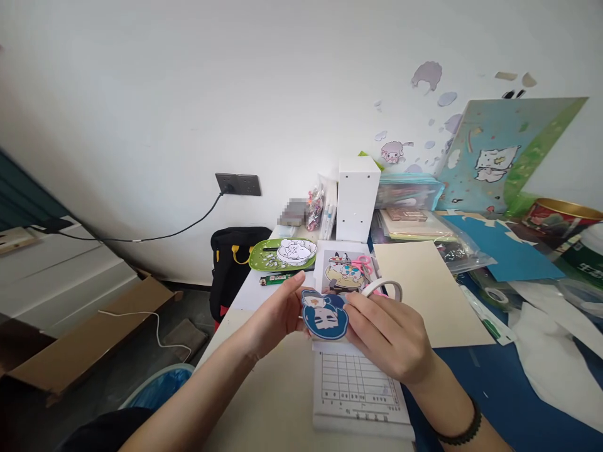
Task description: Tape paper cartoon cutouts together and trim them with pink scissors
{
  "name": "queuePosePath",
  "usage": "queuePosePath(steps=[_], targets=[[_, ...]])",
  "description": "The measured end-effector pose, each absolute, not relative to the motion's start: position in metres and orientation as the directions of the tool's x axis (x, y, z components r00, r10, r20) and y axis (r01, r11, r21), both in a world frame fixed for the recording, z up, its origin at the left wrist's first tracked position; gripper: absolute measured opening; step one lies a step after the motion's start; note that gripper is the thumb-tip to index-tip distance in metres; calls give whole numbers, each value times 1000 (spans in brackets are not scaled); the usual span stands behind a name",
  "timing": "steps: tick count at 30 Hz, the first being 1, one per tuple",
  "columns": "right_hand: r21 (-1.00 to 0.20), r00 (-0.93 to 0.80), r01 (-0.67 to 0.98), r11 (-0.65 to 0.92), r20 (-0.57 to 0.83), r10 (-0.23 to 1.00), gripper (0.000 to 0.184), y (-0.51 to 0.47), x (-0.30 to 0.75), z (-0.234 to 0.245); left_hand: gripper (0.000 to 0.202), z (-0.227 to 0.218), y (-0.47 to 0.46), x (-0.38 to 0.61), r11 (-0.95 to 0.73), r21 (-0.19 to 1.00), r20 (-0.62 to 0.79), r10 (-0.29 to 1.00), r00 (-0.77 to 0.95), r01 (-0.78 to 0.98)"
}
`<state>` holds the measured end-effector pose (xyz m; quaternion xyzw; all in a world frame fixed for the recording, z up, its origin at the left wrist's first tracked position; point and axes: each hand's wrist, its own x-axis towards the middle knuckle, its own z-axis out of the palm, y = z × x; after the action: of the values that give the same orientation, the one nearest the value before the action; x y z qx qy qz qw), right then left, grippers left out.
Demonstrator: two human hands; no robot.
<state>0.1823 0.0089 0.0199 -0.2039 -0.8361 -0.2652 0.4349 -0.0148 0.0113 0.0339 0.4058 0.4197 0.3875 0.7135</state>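
A blue cartoon cutout (324, 321) with a pale edge is held over the desk between my two hands. My left hand (281, 309) grips its left edge, thumb raised. The fingers of my right hand (393, 331) are closed at its right edge, and a white roll of tape (394, 287) sits at that hand, over the fingers. Whether the roll is pinched or looped there I cannot tell. Just beyond lie a printed cartoon sheet (332, 251) and pink-handled scissors (362, 262). Below my hands is a pad of printed forms (360, 384).
A green tray (257, 258) holds a white drawn cutout (296, 251). Cream card (414, 270) and white paper scraps (556, 358) lie rightward on the desk. A white box (358, 198) stands by the wall. A black bag (235, 251) and lined bin (162, 386) are left of the desk.
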Motion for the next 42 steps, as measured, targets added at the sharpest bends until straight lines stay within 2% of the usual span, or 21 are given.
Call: queuePosePath(steps=[3, 7, 9, 12, 15, 20, 25, 31, 34, 36, 39, 42], targets=[[291, -566, 563, 774, 817, 105, 7, 9, 179, 18, 43, 37, 10, -18, 425, 882, -320, 857, 405, -203], [316, -627, 522, 792, 772, 105, 12, 8, 173, 14, 58, 40, 9, -23, 513, 836, -408, 818, 406, -193], [323, -647, 503, 802, 756, 102, 13, 8, 171, 13, 60, 40, 8, -25, 500, 850, -383, 803, 456, -167], [308, -645, 484, 819, 759, 96, 13, 8, 171, 13, 37, 38, 7, -25, 439, 894, -332, 784, 525, -91], [268, -618, 488, 831, 778, 113, 15, 9, 172, 13, 17, 36, 8, -25, 402, 913, -314, 795, 520, -63], [60, -452, 535, 843, 863, 225, 22, 11, 171, 9, 7, 34, 8, -20, 265, 960, -177, 829, 531, -95], [-177, -281, 474, 862, 898, 339, 29, 9, 165, 8, 2, 35, 5, -11, 150, 982, -75, 865, 496, -115], [-467, -191, 352, 812, 813, 550, 58, 6, 165, 8, 11, 29, 1, -5, 214, 957, -104, 882, 459, -194], [-546, -198, 280, 789, 772, 604, 60, 4, 165, 7, 9, 25, 2, -5, 234, 946, -109, 880, 463, -223], [-583, -207, 225, 781, 755, 622, 61, 2, 164, 7, 15, 23, 2, -6, 273, 912, -92, 864, 496, -305], [-545, -193, 207, 813, 792, 580, 68, -1, 160, 8, 17, 22, 1, -6, 413, 779, -93, 820, 565, -471], [-379, -188, 281, 882, 879, 438, 76, -3, 155, 7, 18, 20, -1, -3, 512, 665, -114, 789, 603, -544]])
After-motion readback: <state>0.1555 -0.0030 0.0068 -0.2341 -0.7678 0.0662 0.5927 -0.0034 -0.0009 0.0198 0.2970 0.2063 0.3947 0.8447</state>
